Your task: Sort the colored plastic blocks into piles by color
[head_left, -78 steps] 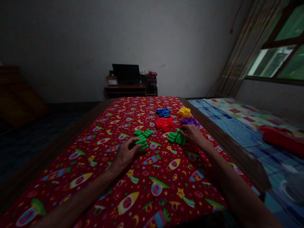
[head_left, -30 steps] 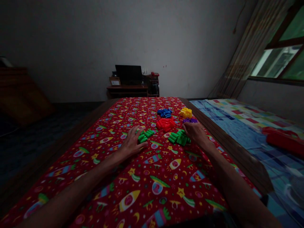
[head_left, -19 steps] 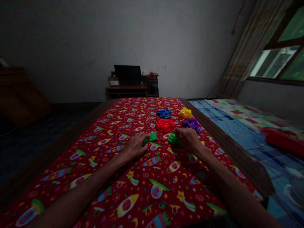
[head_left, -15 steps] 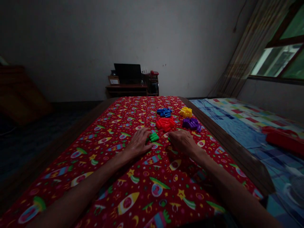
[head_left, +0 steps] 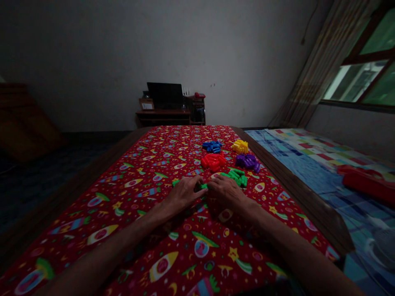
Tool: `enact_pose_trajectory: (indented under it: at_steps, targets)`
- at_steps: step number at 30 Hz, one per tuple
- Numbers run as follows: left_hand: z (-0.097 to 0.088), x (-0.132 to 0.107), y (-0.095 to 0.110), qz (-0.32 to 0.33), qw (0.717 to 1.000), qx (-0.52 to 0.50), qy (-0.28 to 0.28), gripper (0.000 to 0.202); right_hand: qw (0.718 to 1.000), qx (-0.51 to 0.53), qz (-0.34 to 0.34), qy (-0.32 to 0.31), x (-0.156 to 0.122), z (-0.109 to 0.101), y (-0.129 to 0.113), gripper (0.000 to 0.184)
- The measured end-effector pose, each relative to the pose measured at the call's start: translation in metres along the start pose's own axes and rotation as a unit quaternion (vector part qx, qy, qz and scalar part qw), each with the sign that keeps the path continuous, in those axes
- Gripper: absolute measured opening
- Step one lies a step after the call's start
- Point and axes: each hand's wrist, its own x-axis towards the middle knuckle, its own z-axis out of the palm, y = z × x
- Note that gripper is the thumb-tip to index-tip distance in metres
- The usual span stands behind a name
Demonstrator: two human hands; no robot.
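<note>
My left hand [head_left: 185, 190] and my right hand [head_left: 226, 190] meet over the tablecloth, fingertips almost touching. Between them is a small green plastic piece [head_left: 203, 186], pinched by the thumb and fingers of my left hand and by the fingertips of my right. Another bit of green [head_left: 175, 183] shows past the knuckles of my left hand. Just beyond my right hand lies a pile of green plastic pieces [head_left: 237, 176], partly hidden by it. Farther off are piles of red pieces [head_left: 212, 162], purple pieces [head_left: 247, 161], blue pieces [head_left: 212, 146] and yellow pieces [head_left: 240, 146].
A red patterned tablecloth [head_left: 166, 234] covers the long table, whose dark wooden edge [head_left: 308, 205] runs along the right. A bed with a blue checked sheet [head_left: 286, 152] stands beside it, holding a red case [head_left: 367, 185]. At the far wall is a desk with a monitor [head_left: 166, 95].
My right hand has moved left toward my left hand, uncovering the green pile. Both hands now close round a green piece. The view has shifted slightly.
</note>
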Motion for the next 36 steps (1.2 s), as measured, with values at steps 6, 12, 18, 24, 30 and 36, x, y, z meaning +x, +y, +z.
enact_pose_trajectory:
  at_steps: [6, 12, 18, 24, 30, 36]
  targets:
    - [-0.015, 0.007, -0.01, 0.05, 0.998, -0.028, 0.015, 0.032, 0.993, 0.035, 0.085, 0.07, 0.0, -0.009, 0.035, 0.015]
    - [-0.033, 0.004, -0.041, 0.052, 0.99, 0.034, -0.124, 0.037, 0.966, 0.127, 0.14, 0.175, -0.012, -0.002, 0.087, 0.018]
    - [-0.035, 0.003, -0.049, -0.001, 0.988, 0.056, -0.146, 0.036, 0.959, 0.198, 0.148, 0.136, -0.015, 0.004, 0.096, 0.02]
    - [-0.029, 0.01, -0.043, 0.002, 0.992, 0.046, -0.12, 0.023, 0.964, 0.192, 0.157, 0.092, -0.014, 0.001, 0.097, 0.024]
    - [-0.036, 0.013, -0.015, -0.021, 0.998, -0.042, -0.044, 0.025, 0.957, 0.155, 0.142, 0.202, -0.008, -0.011, 0.069, 0.025]
    - [-0.025, 0.013, 0.006, -0.024, 0.991, -0.108, -0.07, 0.025, 0.978, 0.163, -0.044, 0.123, 0.002, -0.012, 0.011, 0.03]
